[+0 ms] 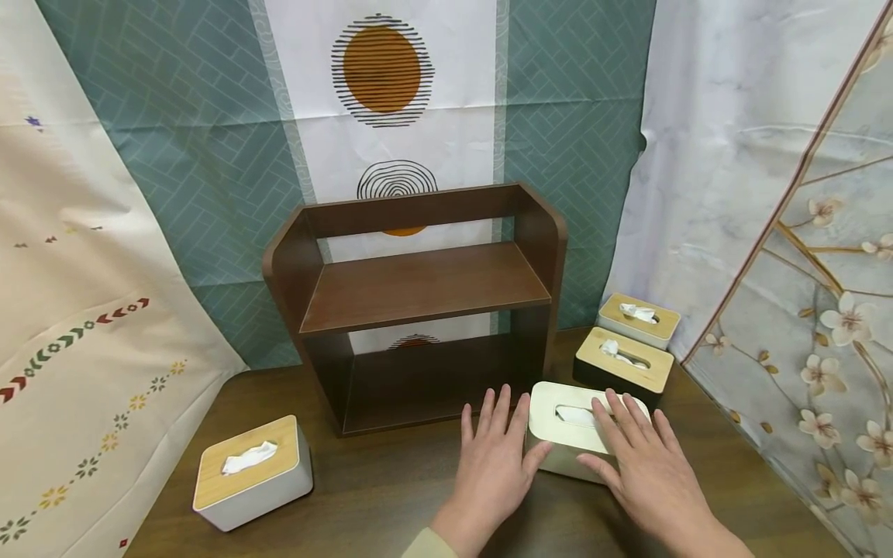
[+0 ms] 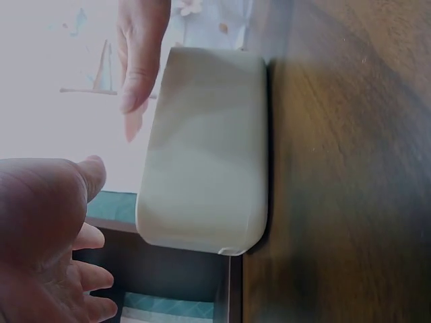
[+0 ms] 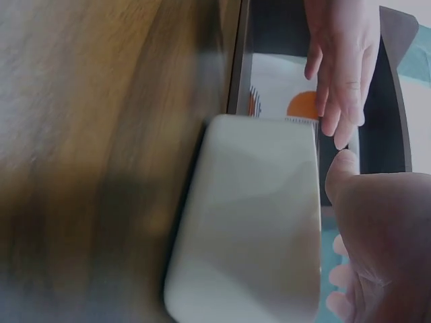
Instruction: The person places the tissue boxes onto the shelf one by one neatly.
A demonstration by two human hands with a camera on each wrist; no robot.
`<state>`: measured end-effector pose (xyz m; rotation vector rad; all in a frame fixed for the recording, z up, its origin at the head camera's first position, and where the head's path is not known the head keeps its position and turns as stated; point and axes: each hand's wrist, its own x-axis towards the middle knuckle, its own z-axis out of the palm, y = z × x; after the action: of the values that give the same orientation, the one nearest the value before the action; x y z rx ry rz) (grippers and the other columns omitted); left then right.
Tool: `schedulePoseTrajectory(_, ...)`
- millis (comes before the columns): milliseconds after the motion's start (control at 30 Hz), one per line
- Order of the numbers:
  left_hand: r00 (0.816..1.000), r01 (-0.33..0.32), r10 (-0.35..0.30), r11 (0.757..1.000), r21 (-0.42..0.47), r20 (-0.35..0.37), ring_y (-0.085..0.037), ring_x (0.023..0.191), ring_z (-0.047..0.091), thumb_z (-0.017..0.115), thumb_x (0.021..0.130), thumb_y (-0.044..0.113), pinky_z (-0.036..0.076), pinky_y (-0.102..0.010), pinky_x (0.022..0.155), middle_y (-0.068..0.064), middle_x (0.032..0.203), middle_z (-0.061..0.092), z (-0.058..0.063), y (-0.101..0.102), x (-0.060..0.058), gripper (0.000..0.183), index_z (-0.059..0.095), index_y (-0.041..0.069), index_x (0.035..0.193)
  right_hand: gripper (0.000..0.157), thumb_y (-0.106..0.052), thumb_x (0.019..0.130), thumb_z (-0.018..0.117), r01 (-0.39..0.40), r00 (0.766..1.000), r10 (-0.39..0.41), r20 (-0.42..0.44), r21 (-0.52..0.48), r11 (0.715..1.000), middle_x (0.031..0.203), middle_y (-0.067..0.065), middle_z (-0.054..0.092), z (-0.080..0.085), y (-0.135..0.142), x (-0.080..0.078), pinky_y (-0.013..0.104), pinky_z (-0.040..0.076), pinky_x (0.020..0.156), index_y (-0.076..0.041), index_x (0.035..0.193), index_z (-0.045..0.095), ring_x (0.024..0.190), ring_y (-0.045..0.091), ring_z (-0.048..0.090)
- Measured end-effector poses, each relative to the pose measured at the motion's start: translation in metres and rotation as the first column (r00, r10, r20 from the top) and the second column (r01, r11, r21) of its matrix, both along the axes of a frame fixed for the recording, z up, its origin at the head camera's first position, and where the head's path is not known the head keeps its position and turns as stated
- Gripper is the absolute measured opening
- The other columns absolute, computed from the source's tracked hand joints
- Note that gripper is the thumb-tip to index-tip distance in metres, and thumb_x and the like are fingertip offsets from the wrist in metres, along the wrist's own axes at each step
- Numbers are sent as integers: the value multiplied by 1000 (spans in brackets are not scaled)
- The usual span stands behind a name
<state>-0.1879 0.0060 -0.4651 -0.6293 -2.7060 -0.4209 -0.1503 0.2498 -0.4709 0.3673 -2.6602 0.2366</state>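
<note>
A cream tissue box (image 1: 568, 459) stands on the table in front of the shelf's right end, a white tissue in its lid slot. My left hand (image 1: 494, 457) is beside its left end, fingers spread and straight. Over the box's right part my right hand (image 1: 645, 469) stretches out with straight fingers. In the left wrist view the cream box (image 2: 205, 148) stands apart from the left hand (image 2: 47, 235). The right wrist view shows the box (image 3: 249, 222) beside the right hand (image 3: 384, 235); whether the fingers touch it cannot be told.
A brown two-tier shelf (image 1: 425, 287) stands at the back of the table (image 1: 391, 496). At the left sits a white tissue box with a wooden lid (image 1: 279, 457). Behind the right hand are a black tissue box (image 1: 621, 368) and another white one (image 1: 638, 318), near the curtain (image 1: 788, 310).
</note>
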Motion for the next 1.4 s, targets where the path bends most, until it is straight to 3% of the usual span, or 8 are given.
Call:
schedulePoseTrajectory(233,999,-1,0,1000,7,42,-38,162,35,54,111,64,30,-69,125,-14,176,39,-4,9,0,74,48,18,169,86,-58,103,72,14,1000,-14,-24,-13,1000,172,22,42,-7,12,4,58,5,135,-8,168,46,158,45,38)
schedulePoseTrajectory(433,997,9,-11,1000,25,72,-37,162,37,51,111,64,31,-68,126,-16,176,38,-9,15,-2,75,46,17,170,85,-57,104,71,37,999,-37,7,-26,999,172,25,40,-11,21,5,63,9,133,-4,166,47,158,46,36)
schedulePoseTrajectory(667,993,15,-19,999,31,118,-35,162,36,48,112,65,31,-67,126,-19,176,36,-15,19,-3,77,43,17,171,83,-56,105,70,54,998,-53,26,-31,998,171,30,38,-17,32,6,60,0,134,-2,165,48,157,50,36)
schedulePoseTrajectory(767,991,18,-22,999,33,128,-34,162,37,47,112,66,31,-67,126,-19,175,37,-17,21,-4,77,42,17,172,84,-55,106,70,57,998,-56,29,-37,998,171,32,38,-20,35,6,62,1,133,-2,166,47,154,52,39)
schedulePoseTrajectory(1000,986,17,-25,999,49,164,-36,160,39,48,112,66,31,-66,126,-18,175,38,-19,26,-5,78,41,18,172,85,-54,105,72,72,996,-69,48,-55,996,167,37,38,-23,37,8,68,10,131,-1,166,46,147,56,46)
schedulePoseTrajectory(1200,983,13,-24,998,61,183,-38,157,44,51,111,66,32,-65,126,-17,173,42,-21,30,-5,78,42,19,172,87,-54,105,71,88,990,-80,117,-68,994,165,42,36,-20,39,9,74,23,123,-1,168,43,147,58,45)
schedulePoseTrajectory(1400,979,6,-22,997,81,201,-38,155,47,54,110,65,31,-65,126,-18,173,43,-22,32,-6,79,41,19,172,88,-54,105,72,96,985,-87,147,-55,994,160,43,44,-18,39,8,77,33,115,1,167,42,142,58,52)
